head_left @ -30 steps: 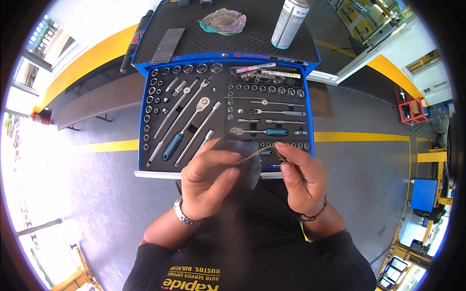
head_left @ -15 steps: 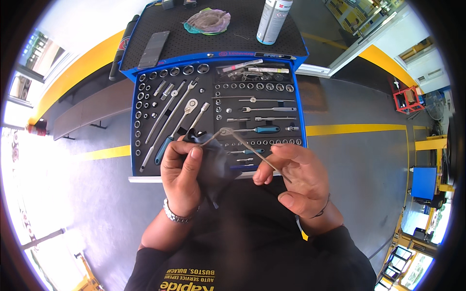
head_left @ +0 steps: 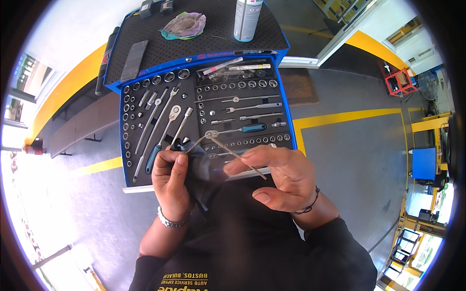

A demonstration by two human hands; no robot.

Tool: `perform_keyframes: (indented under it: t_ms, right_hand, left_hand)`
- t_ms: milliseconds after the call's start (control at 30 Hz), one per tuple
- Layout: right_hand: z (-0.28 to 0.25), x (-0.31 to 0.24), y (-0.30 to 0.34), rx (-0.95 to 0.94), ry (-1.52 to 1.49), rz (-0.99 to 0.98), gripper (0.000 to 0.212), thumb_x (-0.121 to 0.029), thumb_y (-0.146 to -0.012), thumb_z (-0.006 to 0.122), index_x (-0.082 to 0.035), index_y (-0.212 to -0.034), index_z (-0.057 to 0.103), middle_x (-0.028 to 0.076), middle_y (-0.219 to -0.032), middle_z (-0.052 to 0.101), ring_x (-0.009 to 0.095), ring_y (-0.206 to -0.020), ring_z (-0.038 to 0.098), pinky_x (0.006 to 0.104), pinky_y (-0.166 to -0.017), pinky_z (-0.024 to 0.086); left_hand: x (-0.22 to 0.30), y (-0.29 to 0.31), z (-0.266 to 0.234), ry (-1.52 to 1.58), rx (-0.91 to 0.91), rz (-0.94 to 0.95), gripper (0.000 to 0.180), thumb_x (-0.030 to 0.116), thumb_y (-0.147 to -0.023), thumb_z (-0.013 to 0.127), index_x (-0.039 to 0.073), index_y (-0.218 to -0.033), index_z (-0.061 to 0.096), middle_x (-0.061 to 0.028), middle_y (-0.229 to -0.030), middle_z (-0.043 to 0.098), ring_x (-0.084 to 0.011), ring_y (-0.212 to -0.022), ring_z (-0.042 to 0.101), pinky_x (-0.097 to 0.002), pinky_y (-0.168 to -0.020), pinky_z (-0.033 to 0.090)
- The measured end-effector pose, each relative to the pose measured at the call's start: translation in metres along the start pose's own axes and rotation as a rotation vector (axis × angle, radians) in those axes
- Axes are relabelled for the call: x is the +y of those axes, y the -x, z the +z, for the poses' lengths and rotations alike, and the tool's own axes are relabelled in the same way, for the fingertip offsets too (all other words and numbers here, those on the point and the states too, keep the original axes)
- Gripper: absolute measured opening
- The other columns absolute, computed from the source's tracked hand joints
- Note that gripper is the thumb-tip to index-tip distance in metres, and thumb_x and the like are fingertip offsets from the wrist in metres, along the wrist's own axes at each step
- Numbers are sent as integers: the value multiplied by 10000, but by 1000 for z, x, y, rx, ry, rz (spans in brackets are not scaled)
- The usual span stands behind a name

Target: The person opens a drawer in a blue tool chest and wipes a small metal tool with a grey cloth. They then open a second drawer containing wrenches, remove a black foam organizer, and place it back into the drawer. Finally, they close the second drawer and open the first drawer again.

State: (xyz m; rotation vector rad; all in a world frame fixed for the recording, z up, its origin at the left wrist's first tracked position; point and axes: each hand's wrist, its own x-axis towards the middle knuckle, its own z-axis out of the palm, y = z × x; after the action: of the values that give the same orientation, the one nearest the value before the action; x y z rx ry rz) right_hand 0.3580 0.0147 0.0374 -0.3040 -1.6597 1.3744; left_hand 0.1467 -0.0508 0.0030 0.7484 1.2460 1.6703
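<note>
My left hand (head_left: pixel 170 177) pinches a dark, shiny cloth-like piece (head_left: pixel 199 169) together with one end of a thin bent metal rod (head_left: pixel 238 156). From the pinch the rod rises to a bend, then slants down toward my right hand (head_left: pixel 286 179). That hand is open, thumb and fingers spread around the rod's free end without closing on it. Whether a fingertip touches the rod, I cannot tell. Beyond both hands lies an open tool drawer (head_left: pixel 189 104), where a teal-handled ratchet (head_left: pixel 252 128) sits behind the rod's bend.
Sockets, wrenches and a larger ratchet (head_left: pixel 174 114) lie in the drawer's foam. On the blue cabinet's perforated top (head_left: pixel 213 22) are a spray can (head_left: pixel 247 22), a crumpled rag (head_left: pixel 184 25) and a phone (head_left: pixel 134 59). A long bench (head_left: pixel 87 119) stands at left, a red rack (head_left: pixel 400 81) far right.
The view has shifted, so the cabinet and drawer appear farther left. My right hand's fingers have straightened toward the left over the rod. My left hand keeps its pinch.
</note>
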Motion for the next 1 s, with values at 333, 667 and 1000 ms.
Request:
perform_keyframes:
  t_ms: [333,667,1000]
  right_hand:
    - [-6,47,6,219,246,199,230,-25,-943,616,2,-1169,646,65,-1004,634,136,-831,634,263,-746,532]
    - [2,66,8,307,-564,625,263,-153,-1011,573,9,-1216,606,98,-947,660,194,-795,686,314,-722,579]
    - [9,44,5,220,-664,570,304,-179,-1025,548,27,-1244,588,119,-935,656,225,-786,691,330,-710,591]
  left_hand:
    - [-21,-6,1,-103,-274,-228,73,51,-967,611,15,-904,604,-4,-877,630,-50,-805,548,-217,-741,443]
    - [-32,-15,-14,-95,-272,-170,82,69,-982,595,10,-933,624,-4,-921,641,-63,-825,568,-232,-755,461]
    - [-22,-11,-15,-137,-479,132,128,57,-939,653,0,-1049,684,-96,-1057,668,-185,-945,637,-306,-851,496]
